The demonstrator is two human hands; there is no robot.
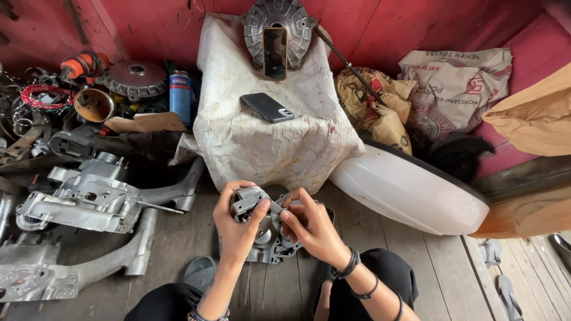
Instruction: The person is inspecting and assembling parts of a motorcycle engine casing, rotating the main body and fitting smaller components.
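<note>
Grey metal engine part (262,229), gripped by left hand (235,229) and right hand (312,229), fingers clenched round it. Risk: slipping onto wooden floor (380,249), grip being fingertip-only.

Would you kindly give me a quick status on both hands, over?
Left hand and right hand both gripping small grey metal engine part over wooden floor. White panel lies right, apart. Nothing blocking.

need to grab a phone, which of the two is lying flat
The dark grey phone lies flat on the cloth-covered block. The other phone, orange-edged, stands upright against the round metal part behind.
</note>
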